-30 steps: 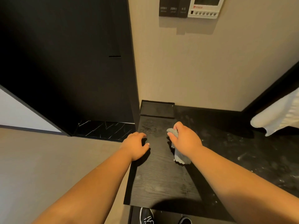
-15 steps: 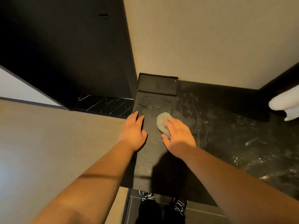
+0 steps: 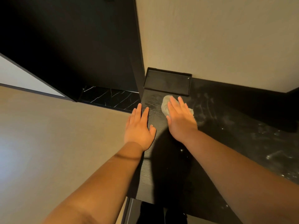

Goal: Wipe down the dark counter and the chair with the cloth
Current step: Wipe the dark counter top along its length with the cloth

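Right hand (image 3: 181, 120) presses flat, grip unclenched, hiding most of the cloth (image 3: 165, 105) on the counter (image 3: 168, 175); left hand (image 3: 139, 128) flat, empty

Grey cloth (image 3: 165, 105) on black wood-grained counter (image 3: 163, 172); black tray (image 3: 167, 91), white-veined black marble ledge (image 3: 108, 97), beige wall (image 3: 218, 38).

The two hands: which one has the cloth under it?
The right hand, pressing the grey cloth flat near the black tray; the left hand rests bare on the dark counter.

Warm, dim light; deep shadow across the dark counter (image 3: 169, 167); wide-angle distortion at edges.
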Tool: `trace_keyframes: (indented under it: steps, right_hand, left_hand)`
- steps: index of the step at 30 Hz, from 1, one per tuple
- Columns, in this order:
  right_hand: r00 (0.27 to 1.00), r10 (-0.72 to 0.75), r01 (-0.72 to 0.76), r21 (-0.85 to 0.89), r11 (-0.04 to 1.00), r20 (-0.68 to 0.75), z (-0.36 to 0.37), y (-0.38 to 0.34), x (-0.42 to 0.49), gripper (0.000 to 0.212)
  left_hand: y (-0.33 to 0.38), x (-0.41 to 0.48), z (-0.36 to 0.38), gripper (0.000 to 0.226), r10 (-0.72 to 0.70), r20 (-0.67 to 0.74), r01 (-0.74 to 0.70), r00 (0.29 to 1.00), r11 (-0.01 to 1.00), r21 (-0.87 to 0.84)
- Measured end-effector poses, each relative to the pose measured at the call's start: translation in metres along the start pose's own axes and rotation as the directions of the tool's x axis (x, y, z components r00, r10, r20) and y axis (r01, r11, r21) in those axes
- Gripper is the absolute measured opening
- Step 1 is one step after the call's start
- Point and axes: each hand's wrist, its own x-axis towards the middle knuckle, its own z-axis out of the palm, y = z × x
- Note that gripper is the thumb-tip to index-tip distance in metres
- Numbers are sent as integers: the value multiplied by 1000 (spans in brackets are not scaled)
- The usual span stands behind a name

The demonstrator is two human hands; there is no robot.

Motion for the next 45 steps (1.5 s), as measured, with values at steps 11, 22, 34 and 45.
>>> trace_keyframes:
  steps: [11,22,34,45]
  right_hand:
    - [935,-330,327,40,944,128,3,-11,0,59]
    - [984,-178,178,-10,984,8,-6,-5,48,56]
    - [944,-323,324,-9,946,61,6,-29,62,59]
    - [996,-88,88,-18,996,-11,-2,-24,47,61]
  left_hand:
    - [-1,2,6,78,-12,-70,8,997,999,-51]
    - [-4,3,9,80,-42,-57,41,998,999,-30]
    - [-4,4,8,82,-27,-56,25,998,999,-38]
    - [-2,3,7,90,-66,-18,66,998,997,-40]
